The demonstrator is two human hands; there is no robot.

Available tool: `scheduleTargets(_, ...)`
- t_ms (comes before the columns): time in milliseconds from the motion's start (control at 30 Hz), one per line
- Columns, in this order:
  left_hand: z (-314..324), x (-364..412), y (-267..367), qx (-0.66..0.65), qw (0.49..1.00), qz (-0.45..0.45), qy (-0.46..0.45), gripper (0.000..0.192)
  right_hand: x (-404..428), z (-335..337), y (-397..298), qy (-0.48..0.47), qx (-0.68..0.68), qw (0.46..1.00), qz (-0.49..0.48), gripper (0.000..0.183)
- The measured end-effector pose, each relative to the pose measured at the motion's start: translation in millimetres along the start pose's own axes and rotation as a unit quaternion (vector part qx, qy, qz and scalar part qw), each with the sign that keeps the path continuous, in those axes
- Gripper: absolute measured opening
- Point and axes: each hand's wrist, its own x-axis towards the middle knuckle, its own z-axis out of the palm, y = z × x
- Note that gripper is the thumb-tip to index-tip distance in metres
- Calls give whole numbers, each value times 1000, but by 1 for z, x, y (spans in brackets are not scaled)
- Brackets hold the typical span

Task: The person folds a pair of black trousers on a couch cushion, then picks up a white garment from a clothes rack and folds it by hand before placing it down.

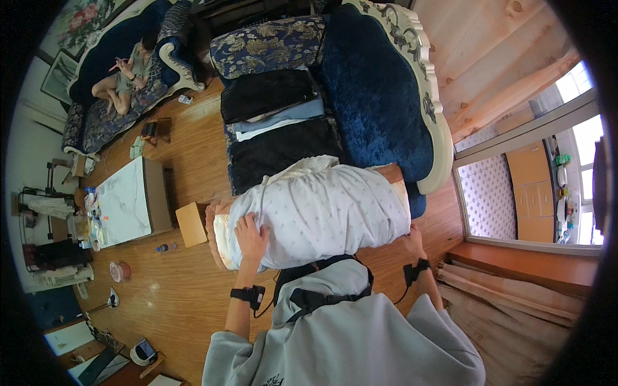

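Observation:
A white cloth with a small scattered print (318, 212) lies wrinkled over a long padded surface in front of me. Brown and cream layers (219, 241) show beneath it at the left end. My left hand (251, 239) rests on the cloth near that end, thumb apart from the fingers. At the near right corner, my right hand (415, 243) has its fingers closed at the cloth's edge; its fingertips are partly hidden. Beyond the cloth, folded black garments (285, 147) and blue-grey folded clothing (285, 116) lie on the sofa seat.
A blue velvet sofa back with a carved cream frame (376, 91) rises at the right. To the left stand a wooden stool (191, 224) and a marble-patterned table (123, 202). A plastic bottle (165, 248) lies on the wood floor. A person (128, 72) sits on another sofa.

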Motion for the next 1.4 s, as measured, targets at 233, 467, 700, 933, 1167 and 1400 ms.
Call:
scheduleTargets(233,-28,-27,-51,132,990,4,38,50,-25,-69,11,-68,-99,986,117,30)
scheduleTargets(467,-48,-42,-70,71,997,7,16,39,-29,-193,-104,171,89,981,-11,20)
scheduleTargets(700,-20,-56,-154,-260,951,-130,104,18,-21,-253,-249,105,-109,985,-78,24)
scheduleTargets(933,-62,-57,-138,-250,947,-139,145,16,-49,-184,-403,29,-189,954,-231,28)
scheduleTargets(1167,-68,-44,-143,-237,949,-118,174,15,-142,64,-469,-365,-45,896,-248,63)
scheduleTargets(1400,-57,-85,-94,-255,957,-112,79,29,-132,100,-415,-492,12,830,-261,60)
